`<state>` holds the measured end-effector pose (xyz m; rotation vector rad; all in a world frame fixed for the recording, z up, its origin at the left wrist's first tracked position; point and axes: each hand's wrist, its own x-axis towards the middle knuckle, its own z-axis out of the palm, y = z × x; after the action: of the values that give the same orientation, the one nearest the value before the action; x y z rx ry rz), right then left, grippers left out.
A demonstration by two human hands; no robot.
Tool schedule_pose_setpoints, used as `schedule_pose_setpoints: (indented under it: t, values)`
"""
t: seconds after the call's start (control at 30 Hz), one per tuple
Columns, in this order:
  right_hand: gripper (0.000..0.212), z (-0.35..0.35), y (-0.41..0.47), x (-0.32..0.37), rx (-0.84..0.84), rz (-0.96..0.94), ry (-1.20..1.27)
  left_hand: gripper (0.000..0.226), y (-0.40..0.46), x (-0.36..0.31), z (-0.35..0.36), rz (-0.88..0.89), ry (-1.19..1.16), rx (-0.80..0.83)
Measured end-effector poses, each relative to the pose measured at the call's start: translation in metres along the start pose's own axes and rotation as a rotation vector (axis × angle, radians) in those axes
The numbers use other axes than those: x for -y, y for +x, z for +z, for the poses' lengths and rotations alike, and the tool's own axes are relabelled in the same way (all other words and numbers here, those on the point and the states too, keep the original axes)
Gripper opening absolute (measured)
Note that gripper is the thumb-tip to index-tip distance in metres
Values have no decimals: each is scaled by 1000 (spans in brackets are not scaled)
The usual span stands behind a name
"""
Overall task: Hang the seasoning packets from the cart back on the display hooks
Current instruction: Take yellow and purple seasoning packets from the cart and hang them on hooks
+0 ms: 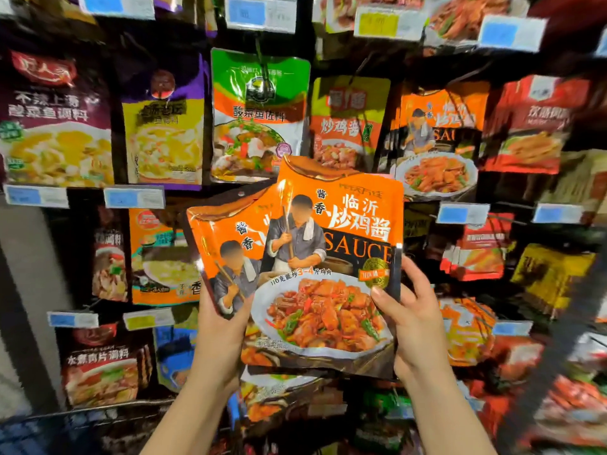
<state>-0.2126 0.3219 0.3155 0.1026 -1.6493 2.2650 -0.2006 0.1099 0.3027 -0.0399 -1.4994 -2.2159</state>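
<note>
packets (331, 267): two orange pouches fanned mid-frame, near you, before the hooks | left hand (223, 326) grips rear pouch's bottom, right hand (410, 316) pinches front pouch's right edge | likely light, floppy, slick foil; hold near the top hole

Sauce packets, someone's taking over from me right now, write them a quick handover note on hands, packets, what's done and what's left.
Left hand grips the rear orange sauce packet at its lower edge.
Right hand grips the front orange sauce packet by its right edge, overlapping the rear one.
Both are raised before the display, neither on a hook yet.
Matching orange packets hang upper right of the held pair, probably their hook.
Left: hang both. The cart is barely in view, so remaining stock is unknown.
</note>
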Motion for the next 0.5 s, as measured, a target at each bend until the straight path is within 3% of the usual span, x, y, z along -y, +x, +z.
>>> schedule_pose_setpoints:
  t: [0.27, 0.5]
  values:
    - [61, -65, 1, 48, -368, -118, -30, 63, 22, 20, 62, 28, -133, 191]
    - [52, -96, 36, 92, -408, -209, -39, 64, 34, 11, 95, 116, -190, 174]
